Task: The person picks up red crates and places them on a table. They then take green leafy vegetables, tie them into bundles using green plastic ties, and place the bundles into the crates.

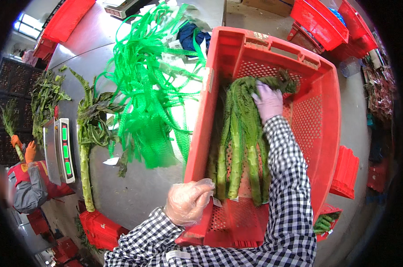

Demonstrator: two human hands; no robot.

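In front of me a red plastic crate (271, 41) holds several celtuce stems (235, 163), lying side by side with their leafy tops at the far end. My right hand (269, 101), in a pale thin glove, presses its fingers into those leaves; whether it grips them is hard to see. My left hand (189, 202) wears a clear plastic glove and hovers over or rests on the crate's near left rim. Its fingers are curled together with nothing visible in them. Left of the crate, green mesh strips (144, 93) with white tags lie heaped on the metal table (121, 193).
A single celtuce (85, 177) lies beside a digital scale (59, 152) with lit displays. Wilted leaves (46, 103) are piled beyond it. At far left a person (29, 187) in orange gloves holds a stem. More red crates (320, 25) stand on the floor.
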